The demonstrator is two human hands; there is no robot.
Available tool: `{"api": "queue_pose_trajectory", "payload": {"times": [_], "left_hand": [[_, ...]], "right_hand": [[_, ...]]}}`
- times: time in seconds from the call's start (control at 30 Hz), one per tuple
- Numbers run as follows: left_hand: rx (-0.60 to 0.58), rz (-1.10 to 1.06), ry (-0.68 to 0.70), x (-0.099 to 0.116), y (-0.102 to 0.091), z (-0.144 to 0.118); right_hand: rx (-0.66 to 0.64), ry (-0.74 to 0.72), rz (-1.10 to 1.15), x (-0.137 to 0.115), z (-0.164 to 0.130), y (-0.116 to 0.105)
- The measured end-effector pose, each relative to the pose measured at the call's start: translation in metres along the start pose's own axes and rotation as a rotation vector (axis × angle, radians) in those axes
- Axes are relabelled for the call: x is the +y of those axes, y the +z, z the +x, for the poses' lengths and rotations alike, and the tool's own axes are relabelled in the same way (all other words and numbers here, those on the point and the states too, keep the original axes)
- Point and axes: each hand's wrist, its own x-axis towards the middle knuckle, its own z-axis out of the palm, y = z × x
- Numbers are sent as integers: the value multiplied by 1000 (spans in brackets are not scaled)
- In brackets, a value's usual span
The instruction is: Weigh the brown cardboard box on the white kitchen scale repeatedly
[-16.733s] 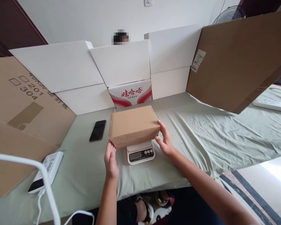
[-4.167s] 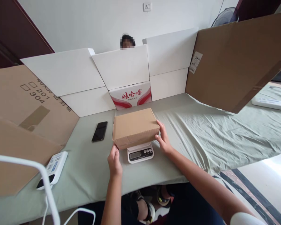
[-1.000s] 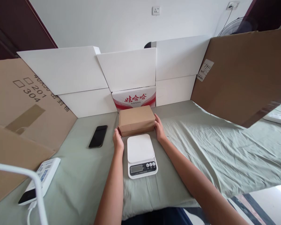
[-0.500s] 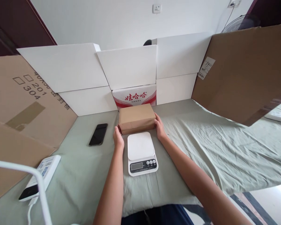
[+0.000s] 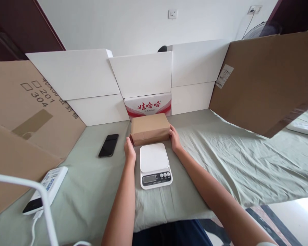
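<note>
Cardboard box (image 5: pixel 151 127) is far of scale (image 5: pixel 154 159), left hand (image 5: pixel 129 150) and right hand (image 5: pixel 175 138) clasping opposite ends, likely for balance.

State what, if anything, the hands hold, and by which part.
The small brown box, by its two ends: left hand at the left end, right hand at the right.

Frame left, the big carton (image 5: pixel 17 112) shows 201 and 304! Near centre, it's red 娃哈哈 across the white-and-red box (image 5: pixel 149 104); lower centre, the scale's (image 5: pixel 155 159) print is too small.
</note>
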Motion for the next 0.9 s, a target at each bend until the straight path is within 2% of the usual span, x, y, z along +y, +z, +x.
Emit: {"api": "queue_pose_trajectory", "payload": {"times": [0.3, 0.9], "left_hand": [[-1, 11, 8, 1, -2, 0], [-9, 1, 4, 4, 0, -2]], "right_hand": [[-8, -1, -21, -5, -1, 2], [1, -12, -37, -1, 0, 1]]}}
